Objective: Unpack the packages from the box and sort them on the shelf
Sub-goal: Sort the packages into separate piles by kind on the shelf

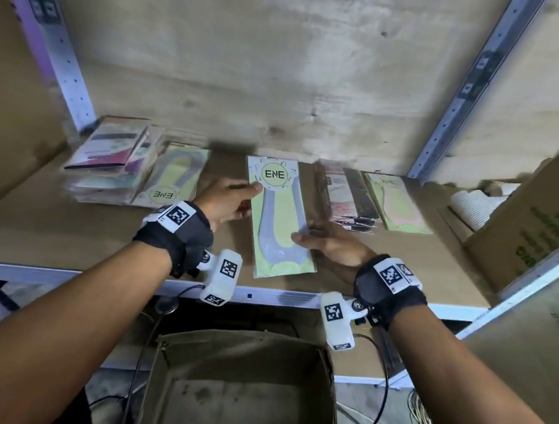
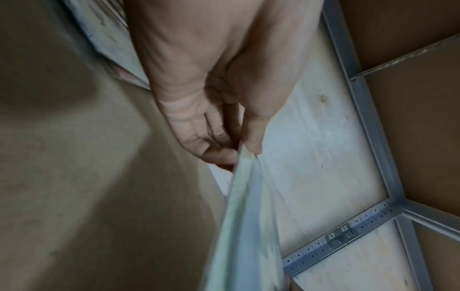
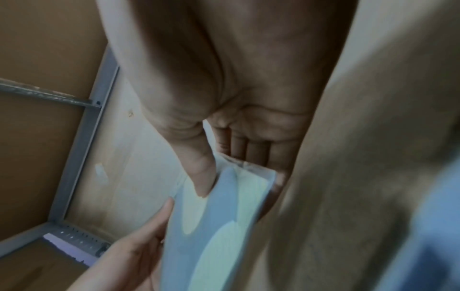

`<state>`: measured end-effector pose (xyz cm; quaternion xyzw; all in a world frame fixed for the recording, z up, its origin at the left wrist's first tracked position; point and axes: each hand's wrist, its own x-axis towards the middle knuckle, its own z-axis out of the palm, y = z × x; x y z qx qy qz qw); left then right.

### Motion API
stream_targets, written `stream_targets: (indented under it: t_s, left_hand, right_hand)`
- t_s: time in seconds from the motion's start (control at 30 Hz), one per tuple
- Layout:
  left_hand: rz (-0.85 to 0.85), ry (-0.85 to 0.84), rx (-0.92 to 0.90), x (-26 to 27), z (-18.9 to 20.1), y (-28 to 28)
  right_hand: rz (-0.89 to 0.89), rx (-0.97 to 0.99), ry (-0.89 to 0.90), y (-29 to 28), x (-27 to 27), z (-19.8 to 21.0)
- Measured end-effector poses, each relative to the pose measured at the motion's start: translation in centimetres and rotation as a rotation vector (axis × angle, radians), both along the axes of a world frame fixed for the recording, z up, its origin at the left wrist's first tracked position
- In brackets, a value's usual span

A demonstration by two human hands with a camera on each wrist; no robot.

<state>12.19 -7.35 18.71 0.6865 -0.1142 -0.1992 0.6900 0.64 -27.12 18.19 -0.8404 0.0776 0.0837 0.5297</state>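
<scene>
— What was the biggest thing there?

— The shelf, a brown board with a pale metal front edge, a plywood back and perforated metal uprights at both rear corners. Below its front edge stood an open cardboard box; the part of its floor I could see was bare cardboard.

— Any other containers?

— A printed carton at the right end of the shelf, its opening facing left, with white ribbed items inside; I couldn't tell what they were.

— And what lay on the shelf?

— A left stack of packages at the back left, with a green ENE packet leaning on its right side. Right of centre lay a right stack, and just beside that another green packet.

— Where was the package being handled?

— The held package, long, green and grey with a round ENE label, was in the open strip between the two groups, its near end close to the front edge. Whether it touched the board I couldn't tell.

— The hands?

— The left hand pinched its left edge near the label, thumb on top and fingers underneath. The right hand gripped its lower right edge, thumb on the face and fingers behind. Bare board lay in front of the stacks on both sides.
</scene>
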Motion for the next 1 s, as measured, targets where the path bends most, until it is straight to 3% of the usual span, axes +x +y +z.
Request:
stream_targets:
  t_s: [0.2, 0.4, 0.53, 0.63, 0.83, 1.0]
  left_hand:
    - [0.139, 0.029, 0.019, 2.3, -0.2, 0.0]
    - [0.126, -0.092, 0.212, 3.8, -0.5, 1.5]
    - [0.124, -0.141, 0.219, 4.1, -0.7, 1.9]
    - [0.153, -0.066, 0.194, 4.3, -0.7, 2.1]
    - [0.25, 0.066, 0.083, 4.0, -0.5, 2.6]
    - [0.131, 0.24, -0.003, 2.4, -0.3, 1.9]
  right_hand:
    - [0.086, -0.02, 0.023, -0.4, 0.0, 0.3]
    - [0.145, 0.01, 0.036, 0.4, -0.3, -0.4]
    - [0.124, 0.061, 0.06, 0.4, -0.1, -0.4]
    - [0.093, 0.056, 0.067, 0.3, -0.1, -0.3]
    - [0.083, 0.298, 0.125, -0.5, -0.3, -0.6]
    - [-0.002, 0.337, 0.034, -0.5, -0.2, -0.5]
